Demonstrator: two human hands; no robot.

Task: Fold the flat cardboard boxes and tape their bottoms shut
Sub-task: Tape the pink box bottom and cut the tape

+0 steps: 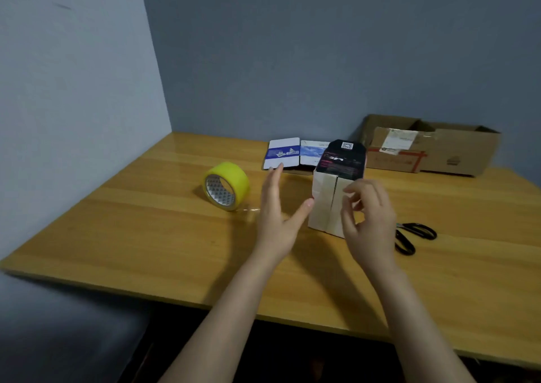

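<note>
A small black box [328, 204] lies on its side on the wooden table [146, 221], its pale folded bottom flaps facing me. My left hand [278, 216] is flat with straight fingers, its thumb tip touching the box's left edge. In front of the box's right edge, my right hand [366, 216] has its fingers loosely curled; whether it pinches anything there is unclear. A yellow tape roll [227, 185] stands on edge to the left, a short clear strip trailing from it. A flat white-and-blue box [288, 156] lies behind.
Black scissors [412, 236] lie on the table right of my right hand. Brown cardboard boxes [433, 148] sit at the back right against the wall. Walls close off the left and back sides; the table's front edge runs near me.
</note>
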